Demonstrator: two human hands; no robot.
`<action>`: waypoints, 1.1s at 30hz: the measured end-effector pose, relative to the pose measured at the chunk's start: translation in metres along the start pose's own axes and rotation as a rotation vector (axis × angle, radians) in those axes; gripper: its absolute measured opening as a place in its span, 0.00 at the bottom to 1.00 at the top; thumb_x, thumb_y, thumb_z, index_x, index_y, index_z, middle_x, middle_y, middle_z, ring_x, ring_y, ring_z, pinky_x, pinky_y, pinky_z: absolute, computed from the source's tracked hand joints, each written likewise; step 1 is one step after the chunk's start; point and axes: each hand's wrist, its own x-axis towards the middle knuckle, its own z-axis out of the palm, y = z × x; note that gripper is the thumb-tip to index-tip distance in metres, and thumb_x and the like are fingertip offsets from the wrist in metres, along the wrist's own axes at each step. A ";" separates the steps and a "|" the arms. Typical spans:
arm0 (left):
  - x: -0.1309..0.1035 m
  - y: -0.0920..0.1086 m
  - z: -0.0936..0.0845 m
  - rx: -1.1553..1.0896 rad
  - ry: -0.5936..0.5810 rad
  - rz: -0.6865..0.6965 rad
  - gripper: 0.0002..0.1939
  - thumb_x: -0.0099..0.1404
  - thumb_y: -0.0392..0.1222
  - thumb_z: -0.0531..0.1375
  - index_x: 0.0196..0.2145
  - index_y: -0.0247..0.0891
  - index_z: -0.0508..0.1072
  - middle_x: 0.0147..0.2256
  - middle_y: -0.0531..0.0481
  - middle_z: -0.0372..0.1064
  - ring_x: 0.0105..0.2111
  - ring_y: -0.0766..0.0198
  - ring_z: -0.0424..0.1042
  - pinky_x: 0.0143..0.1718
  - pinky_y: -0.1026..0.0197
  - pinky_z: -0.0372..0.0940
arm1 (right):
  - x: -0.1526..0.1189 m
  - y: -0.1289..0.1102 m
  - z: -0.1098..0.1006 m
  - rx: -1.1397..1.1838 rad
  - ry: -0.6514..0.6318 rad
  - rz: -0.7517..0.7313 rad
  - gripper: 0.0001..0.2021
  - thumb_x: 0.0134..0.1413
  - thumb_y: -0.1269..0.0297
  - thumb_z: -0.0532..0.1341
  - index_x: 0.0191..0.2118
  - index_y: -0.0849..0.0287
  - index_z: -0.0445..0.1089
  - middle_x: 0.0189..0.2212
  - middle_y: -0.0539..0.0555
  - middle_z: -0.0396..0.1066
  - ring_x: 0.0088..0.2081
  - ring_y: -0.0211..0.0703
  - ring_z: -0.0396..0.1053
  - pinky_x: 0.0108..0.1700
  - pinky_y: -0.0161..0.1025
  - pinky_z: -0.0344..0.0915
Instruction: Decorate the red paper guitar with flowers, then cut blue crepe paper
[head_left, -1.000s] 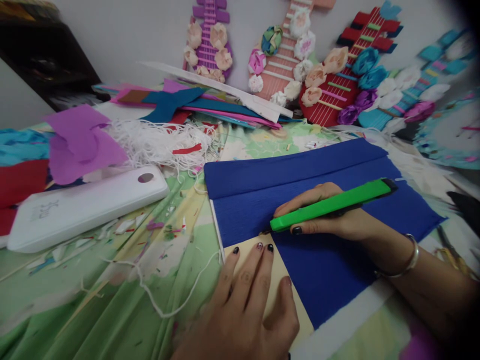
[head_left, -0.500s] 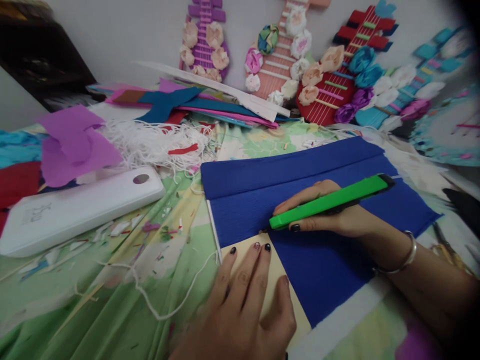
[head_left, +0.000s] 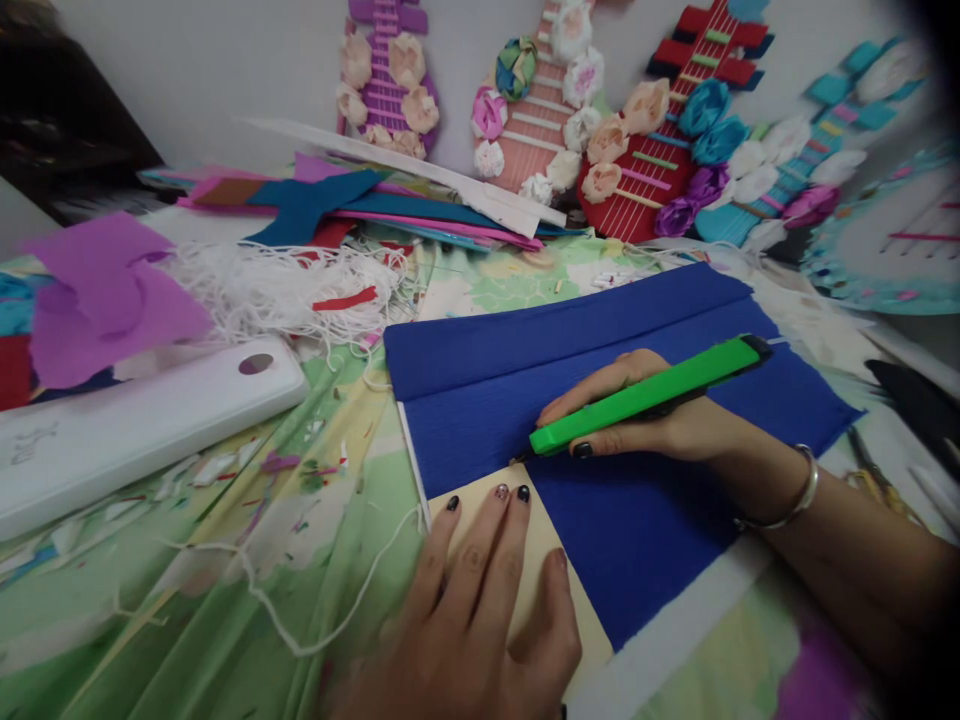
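One loose string [head_left: 300, 650]: sprawled on the cloth [head_left: 225, 650], could snag.
Left hand [head_left: 487, 610]: flat, fingers slightly spread, gripping nothing; ease off and the cream card [head_left: 541, 532] could skid.
Cream card: looks laid over the blue paper [head_left: 637, 540], which could rip if tugged.
Green cutter [head_left: 649, 395]: tip right by the card's corner and the left hand, so a slip could mean ouch.
Right hand [head_left: 690, 430]: fingers curled snugly round the cutter; too much push could cause that slip.
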 end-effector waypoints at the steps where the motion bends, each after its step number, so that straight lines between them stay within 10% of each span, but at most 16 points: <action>1: 0.000 0.000 0.000 0.001 0.004 0.004 0.25 0.66 0.54 0.55 0.54 0.34 0.63 0.52 0.29 0.68 0.56 0.36 0.64 0.56 0.36 0.52 | 0.000 0.000 0.000 0.001 0.001 0.003 0.13 0.48 0.67 0.70 0.42 0.60 0.78 0.37 0.53 0.80 0.38 0.43 0.78 0.40 0.30 0.75; 33: -0.002 0.001 0.004 0.005 0.035 0.004 0.26 0.64 0.53 0.55 0.54 0.33 0.64 0.52 0.29 0.69 0.57 0.34 0.62 0.55 0.35 0.54 | -0.002 0.007 -0.006 -0.004 -0.008 -0.018 0.14 0.48 0.69 0.70 0.43 0.59 0.79 0.36 0.52 0.80 0.37 0.43 0.78 0.38 0.28 0.74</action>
